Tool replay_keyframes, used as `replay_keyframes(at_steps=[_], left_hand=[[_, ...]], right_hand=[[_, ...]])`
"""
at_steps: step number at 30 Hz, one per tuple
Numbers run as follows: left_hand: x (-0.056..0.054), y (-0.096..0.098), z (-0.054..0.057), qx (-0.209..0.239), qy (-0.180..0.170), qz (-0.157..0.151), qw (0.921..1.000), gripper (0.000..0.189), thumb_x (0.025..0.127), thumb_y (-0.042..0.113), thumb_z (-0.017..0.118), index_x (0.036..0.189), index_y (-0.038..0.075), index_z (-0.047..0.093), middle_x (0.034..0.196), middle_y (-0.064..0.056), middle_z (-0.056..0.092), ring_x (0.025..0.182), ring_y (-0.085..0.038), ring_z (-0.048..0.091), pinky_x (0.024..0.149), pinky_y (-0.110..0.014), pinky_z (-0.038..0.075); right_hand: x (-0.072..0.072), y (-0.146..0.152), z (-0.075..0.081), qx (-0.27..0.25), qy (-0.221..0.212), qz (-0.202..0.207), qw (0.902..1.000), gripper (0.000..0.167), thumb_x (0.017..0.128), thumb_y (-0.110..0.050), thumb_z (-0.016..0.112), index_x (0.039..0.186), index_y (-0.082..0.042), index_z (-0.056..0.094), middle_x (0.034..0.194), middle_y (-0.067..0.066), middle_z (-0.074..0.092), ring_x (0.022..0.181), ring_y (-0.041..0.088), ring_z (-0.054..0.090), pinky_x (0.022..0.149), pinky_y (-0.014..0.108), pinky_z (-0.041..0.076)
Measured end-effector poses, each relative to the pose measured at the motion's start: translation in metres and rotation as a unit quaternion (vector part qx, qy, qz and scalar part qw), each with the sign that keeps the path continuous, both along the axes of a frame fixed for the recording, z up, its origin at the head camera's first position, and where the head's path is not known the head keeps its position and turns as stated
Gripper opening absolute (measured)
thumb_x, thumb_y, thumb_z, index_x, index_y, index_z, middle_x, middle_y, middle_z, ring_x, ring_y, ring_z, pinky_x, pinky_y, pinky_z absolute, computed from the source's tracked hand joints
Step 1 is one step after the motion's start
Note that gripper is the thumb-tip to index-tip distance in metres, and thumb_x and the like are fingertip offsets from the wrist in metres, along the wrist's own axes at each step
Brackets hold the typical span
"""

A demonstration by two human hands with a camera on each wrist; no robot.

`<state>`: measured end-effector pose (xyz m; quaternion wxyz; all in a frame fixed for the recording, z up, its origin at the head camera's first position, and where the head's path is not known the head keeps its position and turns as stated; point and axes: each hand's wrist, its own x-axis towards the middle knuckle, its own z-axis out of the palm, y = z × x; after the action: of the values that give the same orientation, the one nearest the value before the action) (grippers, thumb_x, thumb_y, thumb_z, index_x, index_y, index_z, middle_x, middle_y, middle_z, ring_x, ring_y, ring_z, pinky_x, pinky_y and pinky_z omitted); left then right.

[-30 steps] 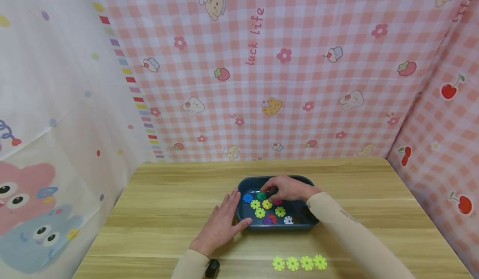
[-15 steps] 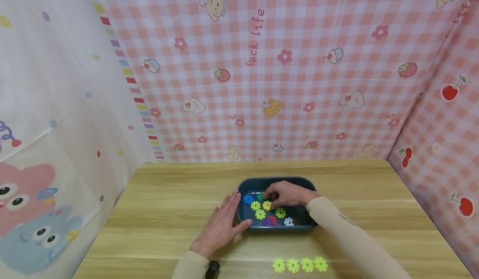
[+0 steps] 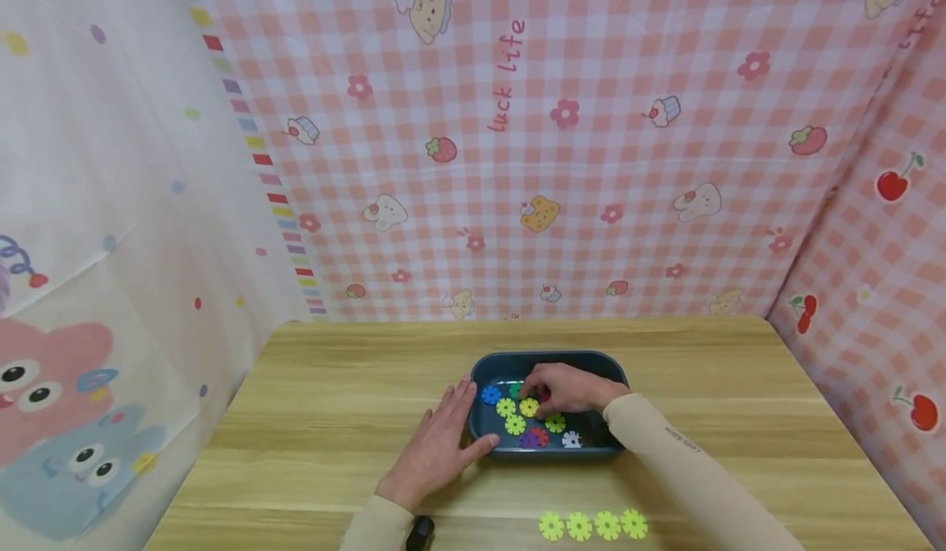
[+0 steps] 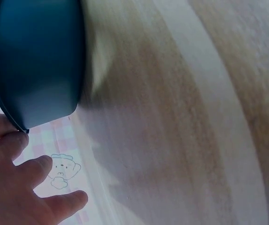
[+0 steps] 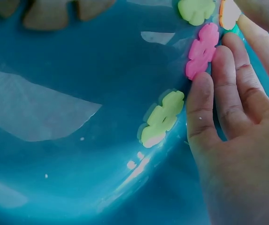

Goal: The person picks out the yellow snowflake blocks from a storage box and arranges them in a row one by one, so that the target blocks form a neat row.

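My right hand (image 3: 572, 388) reaches into a dark blue tray (image 3: 602, 451). Its thumb and forefinger tips are at a yellow snowflake disc (image 3: 529, 408); whether they pinch it is unclear. In the right wrist view a pink disc (image 5: 203, 50) lies against the little finger, with a yellow-green disc (image 5: 163, 119) nearby. My left hand (image 3: 436, 444) rests at the tray's left end, fingers extended along the wall and thumb at the front rim. Other discs in the tray include a blue one (image 3: 491, 395), a white one (image 3: 571, 439) and a purple one (image 3: 530, 439).
A row of several yellow-green discs (image 3: 580, 526) lies on the wooden table (image 3: 355, 403) in front of the tray. A black object (image 3: 420, 532) sits by the left wrist. Patterned cloth (image 3: 473, 157) hangs behind the table and at both sides.
My right hand has come down slightly nearer to the yellow disc, partly covering the pink disc. The left hand, tray and front row of discs keep their places; the view shifts slightly.
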<state>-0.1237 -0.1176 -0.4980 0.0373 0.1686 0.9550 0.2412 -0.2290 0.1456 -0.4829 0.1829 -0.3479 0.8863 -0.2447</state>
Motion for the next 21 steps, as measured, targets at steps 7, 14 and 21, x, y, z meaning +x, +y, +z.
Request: replay_keyframes(at_steps=[7,14,21], left_hand=[[0.0004,-0.0004,-0.0008,0.007,0.000,-0.002,1.0000,0.088,0.101,0.061,0.056,0.165,0.008,0.025,0.172,-0.009,0.019,0.156,-0.037,0.020,0.118,-0.070,0.026],[-0.0002,-0.0010,-0.0006,0.007,0.000,-0.003,1.0000,0.089,0.101,0.062,0.055,0.165,0.008,0.025,0.172,-0.009,0.019,0.156,-0.037,0.020,0.117,-0.070,0.027],[0.0000,-0.0011,0.0009,0.008,0.003,-0.004,1.0000,0.089,0.101,0.061,0.055,0.165,0.007,0.025,0.172,-0.009,0.019,0.156,-0.038,0.021,0.117,-0.070,0.028]], right_hand=[[0.0012,0.0004,-0.0003,-0.002,-0.007,0.010,0.9999,0.028,0.091,-0.012,0.081,0.117,-0.015,0.074,0.110,-0.002,0.059,0.097,0.018,0.056,0.091,0.036,0.054],[0.0005,-0.0003,-0.0003,0.009,0.003,0.016,0.9998,0.024,0.091,-0.013,0.080,0.115,-0.016,0.074,0.108,-0.004,0.058,0.095,0.016,0.056,0.088,0.033,0.054],[0.0000,-0.0017,0.0020,0.015,-0.001,0.008,0.9999,0.024,0.092,-0.014,0.079,0.115,-0.014,0.073,0.108,-0.004,0.059,0.093,0.016,0.056,0.086,0.033,0.055]])
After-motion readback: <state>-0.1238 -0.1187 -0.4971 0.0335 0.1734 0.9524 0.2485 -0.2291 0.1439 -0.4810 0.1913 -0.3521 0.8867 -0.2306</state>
